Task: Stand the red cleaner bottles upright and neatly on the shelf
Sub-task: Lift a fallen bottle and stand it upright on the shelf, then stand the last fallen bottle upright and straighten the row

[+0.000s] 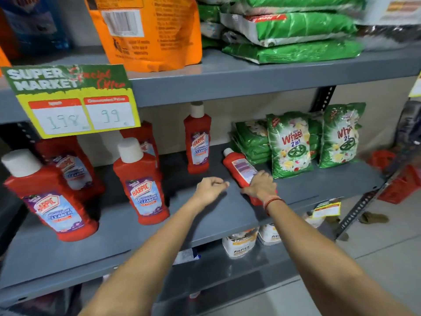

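Note:
One red cleaner bottle (240,169) lies flat on the grey shelf (205,215), white cap pointing to the back. My right hand (260,184) is closed over its lower half. My left hand (210,188) hovers just left of it, fingers loosely curled and holding nothing. Several red bottles stand upright: one at the back centre (197,142), one in the middle (141,185), one at the front left (50,199), and two more behind them (70,165), partly hidden by the price sign.
Green detergent bags (289,144) stand right of the lying bottle, stacked green packs behind. A price sign (73,99) hangs from the upper shelf edge. Orange and green bags fill the shelf above. White containers (241,244) sit below. Red baskets (401,183) sit on the floor, right.

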Tool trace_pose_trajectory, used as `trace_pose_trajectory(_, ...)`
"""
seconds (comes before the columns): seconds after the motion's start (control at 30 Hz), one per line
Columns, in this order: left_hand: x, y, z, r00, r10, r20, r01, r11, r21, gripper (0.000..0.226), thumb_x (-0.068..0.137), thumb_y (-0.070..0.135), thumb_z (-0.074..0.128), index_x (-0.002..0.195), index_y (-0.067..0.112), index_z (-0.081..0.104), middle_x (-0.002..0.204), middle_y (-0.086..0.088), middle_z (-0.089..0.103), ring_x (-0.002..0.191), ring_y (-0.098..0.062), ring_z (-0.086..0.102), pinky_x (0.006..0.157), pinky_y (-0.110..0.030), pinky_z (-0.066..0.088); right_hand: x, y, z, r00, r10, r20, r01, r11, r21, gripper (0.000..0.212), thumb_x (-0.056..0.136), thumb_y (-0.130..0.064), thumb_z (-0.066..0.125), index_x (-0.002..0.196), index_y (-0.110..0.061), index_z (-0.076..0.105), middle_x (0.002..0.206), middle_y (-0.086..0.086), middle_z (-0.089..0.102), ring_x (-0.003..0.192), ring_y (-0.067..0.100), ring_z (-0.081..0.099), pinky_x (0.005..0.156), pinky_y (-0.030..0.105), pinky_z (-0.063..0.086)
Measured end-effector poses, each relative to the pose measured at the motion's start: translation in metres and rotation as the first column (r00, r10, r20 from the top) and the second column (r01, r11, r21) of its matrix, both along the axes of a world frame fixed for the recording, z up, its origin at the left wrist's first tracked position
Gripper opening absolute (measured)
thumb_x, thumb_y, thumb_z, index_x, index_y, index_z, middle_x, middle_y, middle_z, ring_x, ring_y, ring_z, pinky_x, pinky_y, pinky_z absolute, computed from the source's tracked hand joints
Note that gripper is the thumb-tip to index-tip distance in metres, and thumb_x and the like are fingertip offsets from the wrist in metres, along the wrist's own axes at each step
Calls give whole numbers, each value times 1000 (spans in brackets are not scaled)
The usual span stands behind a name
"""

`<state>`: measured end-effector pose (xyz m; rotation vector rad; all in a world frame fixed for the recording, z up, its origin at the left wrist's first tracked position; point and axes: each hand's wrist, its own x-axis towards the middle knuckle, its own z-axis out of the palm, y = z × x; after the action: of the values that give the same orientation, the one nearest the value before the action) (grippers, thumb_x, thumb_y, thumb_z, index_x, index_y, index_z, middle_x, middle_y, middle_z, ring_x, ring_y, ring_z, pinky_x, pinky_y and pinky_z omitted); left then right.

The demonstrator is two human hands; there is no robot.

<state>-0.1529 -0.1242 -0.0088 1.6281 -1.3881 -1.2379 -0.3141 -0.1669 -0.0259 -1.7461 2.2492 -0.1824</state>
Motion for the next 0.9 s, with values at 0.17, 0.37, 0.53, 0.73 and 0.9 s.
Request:
trace_pose_trajectory(0.17,-24,-23,-9,972,139,-187,-131,990,50,42,84,33,63,118,7,59,114,-12,64,106,-24,60,93,-38,49,-6,20,-6,992,-39,118,44,998,-42,90,59,-43,81,128,1,41,129,20,45,123,35,39,102,44,39)
trace_pose_trajectory(0.37,-40,-25,-6,943,187,-275,-178,982,59,47,79,28,70,118,5,56,117,-19,65,104,-33,64,94,-48,51,-1,65,-15,965,5,260,48,979,-196,86,55,-39,82,120,-3,40,120,16,43,117,34,40,97,45,39)
trace_pose_trajectory(0.53,-5,-18,15,905,215,-367,-265,960,-92,45,75,13,74,115,6,54,118,-19,64,101,-29,65,92,-45,53,30,66,1,869,227,439,-87,944,-317,90,51,-35,88,120,-3,39,119,15,46,114,31,42,99,41,38)
trace_pose_trajectory(0.73,14,-11,44,987,30,-159,-93,911,-401,61,71,18,78,121,15,43,105,-1,64,89,-10,64,77,-13,51,32,29,27,762,372,531,-216,918,-332,78,54,-24,90,114,-5,43,115,13,63,110,30,57,91,38,47)
trace_pose_trajectory(0.9,41,-3,35,996,9,-94,-51,891,-451,58,73,19,77,116,20,40,106,4,62,92,-8,64,85,-20,52,53,25,18,719,411,560,-248,905,-347,71,54,-17,89,109,-6,45,113,11,64,105,25,60,83,31,48)
